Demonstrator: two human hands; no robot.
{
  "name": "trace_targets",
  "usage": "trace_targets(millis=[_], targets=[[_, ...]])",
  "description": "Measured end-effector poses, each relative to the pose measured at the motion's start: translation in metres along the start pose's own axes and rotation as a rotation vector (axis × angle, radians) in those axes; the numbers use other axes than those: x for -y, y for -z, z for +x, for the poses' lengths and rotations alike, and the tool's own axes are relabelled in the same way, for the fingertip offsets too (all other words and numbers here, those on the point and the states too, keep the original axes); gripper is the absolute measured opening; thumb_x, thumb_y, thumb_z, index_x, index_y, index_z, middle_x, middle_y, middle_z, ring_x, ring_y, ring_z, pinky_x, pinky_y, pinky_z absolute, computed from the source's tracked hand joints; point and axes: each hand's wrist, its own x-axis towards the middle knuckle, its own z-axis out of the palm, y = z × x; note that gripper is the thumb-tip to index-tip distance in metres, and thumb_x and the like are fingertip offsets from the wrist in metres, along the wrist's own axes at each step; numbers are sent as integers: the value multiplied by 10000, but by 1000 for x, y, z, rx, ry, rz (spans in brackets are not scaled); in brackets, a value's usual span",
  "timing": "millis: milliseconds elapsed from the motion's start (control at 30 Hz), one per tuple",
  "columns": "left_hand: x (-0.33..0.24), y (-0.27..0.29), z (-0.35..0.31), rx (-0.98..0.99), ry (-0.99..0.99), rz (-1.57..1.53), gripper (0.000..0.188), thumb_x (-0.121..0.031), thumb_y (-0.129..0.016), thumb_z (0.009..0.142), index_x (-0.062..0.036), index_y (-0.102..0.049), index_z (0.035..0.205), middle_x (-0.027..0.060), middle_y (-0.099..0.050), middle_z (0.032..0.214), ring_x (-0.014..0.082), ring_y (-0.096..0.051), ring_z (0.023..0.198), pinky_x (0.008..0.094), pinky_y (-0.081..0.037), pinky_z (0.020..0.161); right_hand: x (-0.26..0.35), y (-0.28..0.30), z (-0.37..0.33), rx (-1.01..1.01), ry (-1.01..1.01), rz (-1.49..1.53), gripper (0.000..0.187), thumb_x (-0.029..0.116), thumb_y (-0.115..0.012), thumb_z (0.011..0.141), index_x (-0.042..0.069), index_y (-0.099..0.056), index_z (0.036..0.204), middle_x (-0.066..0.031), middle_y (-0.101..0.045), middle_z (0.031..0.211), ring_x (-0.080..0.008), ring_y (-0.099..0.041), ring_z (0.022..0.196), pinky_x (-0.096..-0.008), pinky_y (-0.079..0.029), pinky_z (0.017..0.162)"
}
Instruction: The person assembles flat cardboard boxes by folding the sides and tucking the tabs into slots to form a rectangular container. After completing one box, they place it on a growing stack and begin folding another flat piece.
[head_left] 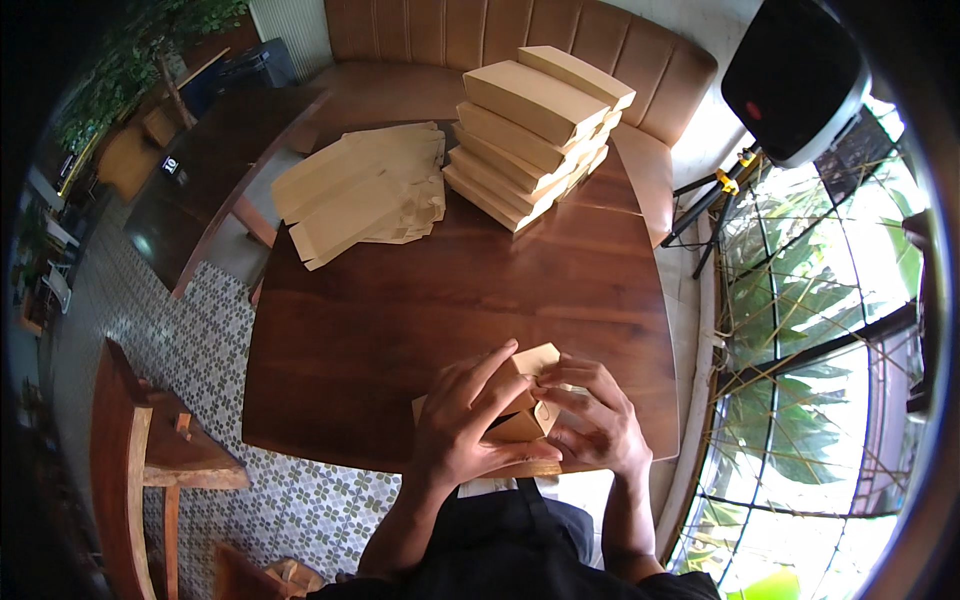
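Note:
A partly folded brown cardboard box (523, 427) is at the near edge of the wooden table, its end turned toward me with flaps standing up. My left hand (462, 415) wraps around its left side, fingers over the top and thumb along the near end. On the other side, my right hand (602, 418) has its fingers bent over the end flaps, pressing at a corner. Much of the box is hidden by both hands.
Flat, unfolded cardboard blanks (360, 190) lie in a pile at the table's far left. A stack of folded boxes (535, 105) stands at the far right of the dark wooden table (450, 300). Beyond is a brown bench seat (400, 85); a wooden chair (135, 460) stands at left.

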Motion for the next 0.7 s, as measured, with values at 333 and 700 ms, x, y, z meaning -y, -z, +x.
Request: trace_targets(millis=[333, 700], targets=[[8, -1, -16, 106, 48, -45, 913, -647, -943, 677, -150, -696, 1402, 154, -569, 1565, 356, -590, 1390, 514, -474, 1144, -15, -11, -16, -74, 41, 66, 488, 140, -917, 737, 75, -743, 1188, -110, -692, 1189, -345, -663, 1161, -494, -556, 963], [10, 2, -16, 177, 143, -125, 1012, -656, -940, 685, -152, -637, 1509, 174, -534, 1584, 391, -540, 1437, 551, -471, 1170, -23, -11, -23, -88, 30, 179, 494, 165, -937, 741, 68, -712, 1170, -118, -688, 1142, -331, -658, 1117, -484, -531, 950]])
